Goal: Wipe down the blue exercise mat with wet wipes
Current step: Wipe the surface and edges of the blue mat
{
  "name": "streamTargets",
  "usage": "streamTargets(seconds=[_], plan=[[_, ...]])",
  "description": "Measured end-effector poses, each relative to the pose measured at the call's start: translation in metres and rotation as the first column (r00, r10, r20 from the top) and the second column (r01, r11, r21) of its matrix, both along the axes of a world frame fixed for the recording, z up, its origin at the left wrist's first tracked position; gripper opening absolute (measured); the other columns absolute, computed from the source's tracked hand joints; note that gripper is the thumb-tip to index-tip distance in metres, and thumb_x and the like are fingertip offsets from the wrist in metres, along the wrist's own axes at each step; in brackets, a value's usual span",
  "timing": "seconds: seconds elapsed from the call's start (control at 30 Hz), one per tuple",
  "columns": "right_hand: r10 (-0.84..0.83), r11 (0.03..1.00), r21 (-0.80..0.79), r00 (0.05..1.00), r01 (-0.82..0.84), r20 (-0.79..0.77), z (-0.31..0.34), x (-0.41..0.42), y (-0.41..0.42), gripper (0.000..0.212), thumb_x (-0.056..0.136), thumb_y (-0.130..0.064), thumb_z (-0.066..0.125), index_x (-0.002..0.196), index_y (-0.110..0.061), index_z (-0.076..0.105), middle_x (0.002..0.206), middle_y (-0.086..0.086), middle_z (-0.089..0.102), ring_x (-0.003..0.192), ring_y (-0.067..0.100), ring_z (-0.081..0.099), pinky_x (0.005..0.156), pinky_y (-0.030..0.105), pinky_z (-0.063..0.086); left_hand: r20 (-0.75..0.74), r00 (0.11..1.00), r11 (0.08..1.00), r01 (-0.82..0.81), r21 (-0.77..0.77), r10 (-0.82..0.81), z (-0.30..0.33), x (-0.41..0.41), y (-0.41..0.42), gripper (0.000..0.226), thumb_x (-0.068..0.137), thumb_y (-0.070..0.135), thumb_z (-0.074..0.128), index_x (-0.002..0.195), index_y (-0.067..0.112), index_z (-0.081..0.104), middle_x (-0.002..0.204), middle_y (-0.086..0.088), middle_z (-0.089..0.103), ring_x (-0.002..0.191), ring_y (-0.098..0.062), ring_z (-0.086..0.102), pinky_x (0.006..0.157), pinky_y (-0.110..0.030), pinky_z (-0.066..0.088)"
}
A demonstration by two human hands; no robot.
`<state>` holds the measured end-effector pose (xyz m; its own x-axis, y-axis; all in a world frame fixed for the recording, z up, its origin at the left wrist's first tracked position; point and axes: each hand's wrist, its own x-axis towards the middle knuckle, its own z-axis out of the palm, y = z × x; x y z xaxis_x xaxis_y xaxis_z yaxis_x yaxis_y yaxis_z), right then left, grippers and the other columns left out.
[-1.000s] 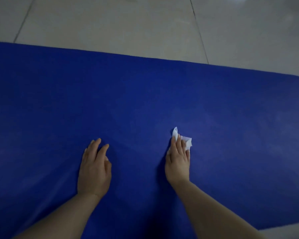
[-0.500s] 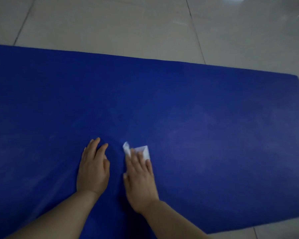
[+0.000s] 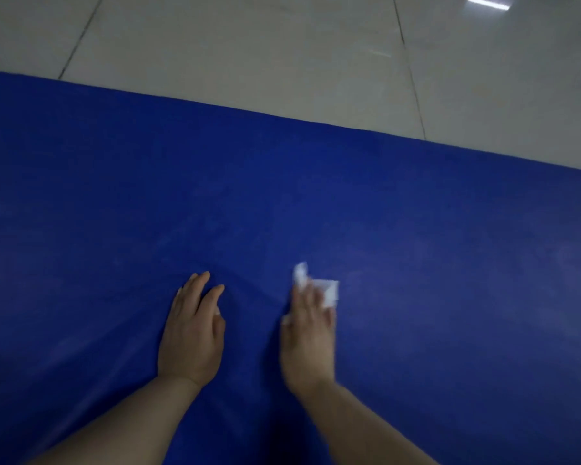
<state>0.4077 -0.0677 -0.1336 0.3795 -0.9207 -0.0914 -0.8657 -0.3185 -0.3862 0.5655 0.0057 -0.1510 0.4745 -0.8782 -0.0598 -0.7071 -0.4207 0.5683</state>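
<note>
The blue exercise mat [image 3: 316, 203] fills most of the view, lying flat on the floor. My left hand [image 3: 193, 333] rests flat on the mat with its fingers straight, left of centre. To its right, my right hand [image 3: 311, 337] presses a small white wet wipe [image 3: 327, 290] onto the mat with flat fingers. The wipe shows beyond the fingertips and is partly hidden under them. The right hand is blurred by motion.
Light grey floor tiles [image 3: 282, 55] run beyond the mat's far edge, with dark grout lines and a light reflection [image 3: 488, 3] at the top right. The mat extends out of view to the left and below.
My right hand slid the wipe left toward the left hand, then back to the right. The left hand has stayed in place on the mat.
</note>
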Motion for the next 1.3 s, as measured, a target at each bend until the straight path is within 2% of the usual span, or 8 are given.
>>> streamTargets(seconds=[0.17,0.27,0.4,0.63,0.7,0.93,1.1,1.3], plan=[[0.282,0.959,-0.014,0.958,-0.282,0.058,0.000,0.002,0.023,0.072,0.091,-0.010,0.034,0.153,-0.025,0.002,0.159,-0.012,0.009,0.146,0.013,0.014,0.116,0.039,0.023,0.015,1.000,1.000,-0.004,0.002,0.004,0.000,0.000,-0.001,0.036,0.091,-0.002,0.049,0.126,0.000,0.056,0.147,-0.015,0.039,0.140,-0.027,0.028,0.113,-0.043,0.022],[-0.169,0.983,-0.065,0.983,0.174,0.066,-0.002,-0.047,-0.013,0.071,0.088,0.004,0.036,0.152,-0.016,0.013,0.146,0.003,0.035,0.135,0.027,0.034,0.117,0.038,0.019,0.022,1.000,1.000,-0.018,-0.006,0.018,0.000,0.000,-0.002,0.035,0.092,0.000,0.048,0.126,0.001,0.055,0.147,-0.013,0.039,0.140,-0.026,0.026,0.112,-0.047,0.027],[-0.504,0.863,0.000,0.862,0.505,-0.051,-0.004,-0.079,-0.029,0.063,0.098,-0.007,0.030,0.150,-0.019,-0.002,0.160,0.006,0.009,0.147,0.023,0.008,0.119,0.039,0.004,0.026,0.999,1.000,-0.031,-0.006,0.031,-0.002,-0.003,-0.002,0.035,0.093,0.002,0.047,0.126,0.002,0.055,0.147,-0.012,0.038,0.140,-0.025,0.026,0.113,-0.047,0.026],[0.303,0.952,0.046,0.952,-0.302,-0.031,-0.003,-0.001,0.061,0.058,0.094,-0.028,0.020,0.152,-0.017,0.019,0.159,-0.005,0.007,0.146,0.013,0.000,0.117,0.040,0.020,0.032,0.999,1.000,-0.008,-0.030,0.009,-0.002,0.000,0.001,0.036,0.094,0.002,0.043,0.128,0.001,0.054,0.148,-0.013,0.037,0.141,-0.026,0.025,0.115,-0.042,0.021],[0.333,0.943,0.007,0.941,-0.333,-0.058,-0.002,-0.006,0.041,0.058,0.094,-0.026,0.021,0.152,-0.019,0.019,0.158,-0.005,0.013,0.145,0.013,0.015,0.114,0.037,0.028,0.039,0.999,0.999,-0.009,-0.034,0.010,-0.002,-0.001,-0.001,0.035,0.093,0.002,0.045,0.127,0.000,0.055,0.147,-0.014,0.038,0.141,-0.027,0.026,0.114,-0.043,0.022],[0.093,0.989,0.122,0.995,-0.089,-0.030,-0.005,-0.012,-0.027,0.056,0.101,-0.024,0.021,0.153,-0.021,-0.001,0.159,-0.010,-0.007,0.146,0.010,-0.009,0.116,0.028,-0.009,0.053,0.999,0.999,-0.005,-0.035,0.007,-0.003,0.000,-0.003,0.033,0.091,-0.003,0.050,0.124,-0.002,0.056,0.145,-0.017,0.041,0.139,-0.031,0.030,0.113,-0.043,0.023],[0.405,0.914,0.024,0.914,-0.404,-0.019,-0.004,-0.035,0.046,0.058,0.095,-0.028,0.021,0.152,-0.020,0.012,0.159,-0.006,0.009,0.146,0.012,0.012,0.118,0.038,0.018,0.079,0.997,1.000,-0.013,-0.014,0.015,-0.005,0.000,-0.003,0.035,0.093,0.004,0.045,0.126,0.003,0.055,0.147,-0.012,0.037,0.140,-0.027,0.026,0.113,-0.037,0.019],[-0.375,0.922,0.090,0.927,0.375,-0.018,-0.007,-0.098,0.023,0.056,0.100,-0.021,0.025,0.148,-0.033,-0.002,0.160,-0.008,0.008,0.144,0.004,-0.006,0.119,0.034,-0.001,0.086,0.996,1.000,-0.016,-0.009,0.017,-0.005,0.001,-0.004,0.035,0.093,0.005,0.046,0.127,0.003,0.054,0.147,-0.012,0.038,0.140,-0.027,0.026,0.112,-0.038,0.022]])
